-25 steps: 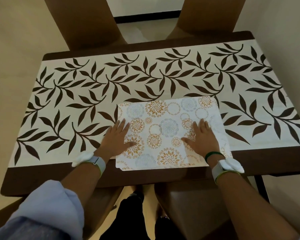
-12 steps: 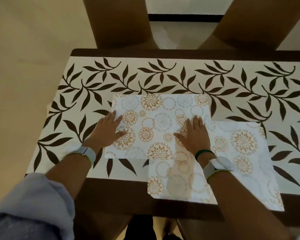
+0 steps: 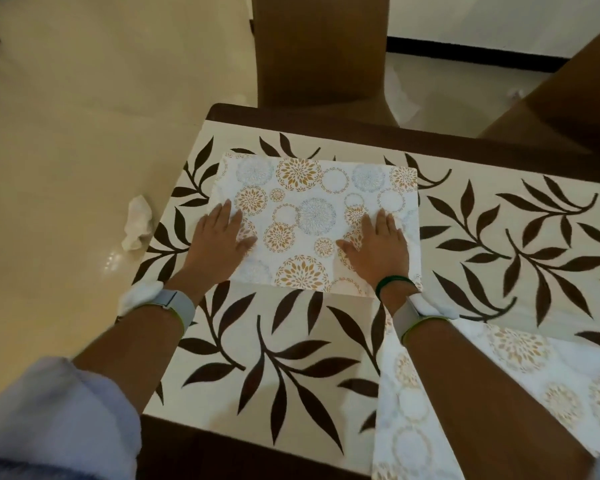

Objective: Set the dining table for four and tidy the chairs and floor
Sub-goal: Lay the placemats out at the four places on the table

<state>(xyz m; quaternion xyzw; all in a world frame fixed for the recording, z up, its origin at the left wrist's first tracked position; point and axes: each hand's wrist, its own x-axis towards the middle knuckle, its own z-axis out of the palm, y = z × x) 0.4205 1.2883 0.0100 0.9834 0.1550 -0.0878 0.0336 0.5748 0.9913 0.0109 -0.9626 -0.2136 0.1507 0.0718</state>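
A white placemat (image 3: 312, 202) printed with orange and grey round flowers lies on the far left part of the leaf-patterned table (image 3: 291, 358), in front of a brown chair (image 3: 317, 50). My left hand (image 3: 219, 242) presses flat on the mat's left edge. My right hand (image 3: 378, 247) lies flat on its right part. A second placemat (image 3: 520, 355) of the same print lies at the near right, partly under my right forearm.
A crumpled white tissue (image 3: 137, 223) lies on the cream floor just left of the table's edge. Another brown chair (image 3: 561, 102) stands at the far right. More white scraps (image 3: 515, 94) lie on the floor behind the table.
Both hands have slid the top placemat away from me, to the far left place. The second mat stays at the near right. The view has shifted left, showing the tissue on the floor.
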